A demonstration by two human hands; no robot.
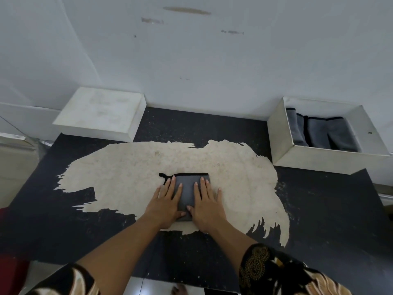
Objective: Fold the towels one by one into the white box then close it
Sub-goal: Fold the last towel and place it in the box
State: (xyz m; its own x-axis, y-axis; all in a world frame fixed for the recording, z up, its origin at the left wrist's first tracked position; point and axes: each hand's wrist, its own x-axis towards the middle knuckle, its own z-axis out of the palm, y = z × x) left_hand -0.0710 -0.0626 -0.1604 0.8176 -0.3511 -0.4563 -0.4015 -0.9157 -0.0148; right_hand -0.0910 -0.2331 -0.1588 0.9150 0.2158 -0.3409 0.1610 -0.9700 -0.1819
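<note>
The pale, scuffed wall (212,56) fills the top half of the frame in front of you, and below it lies the black table (319,209), its speckled coating worn away in the middle to a rough, ragged-edged beige patch (127,167). At the right edge, against the wall, stands the open white box (280,135), rectangular with thin, flat card walls. Soft grey folded towels (331,133) with black trim stand on edge inside it. In the upper left, the box's shallow white lid (100,111) rests flat, slightly stained on top. Your left hand (164,206) and your right hand (206,207) lie side by side at centre frame, palms down and fingers straight and slightly spread, pressing on the grey towel (187,184). It sits folded into a small rectangle on the beige patch, with a black-edged far border and a little black loop at its upper left corner. Patterned black-and-gold sleeves (276,273) show at the bottom.
</note>
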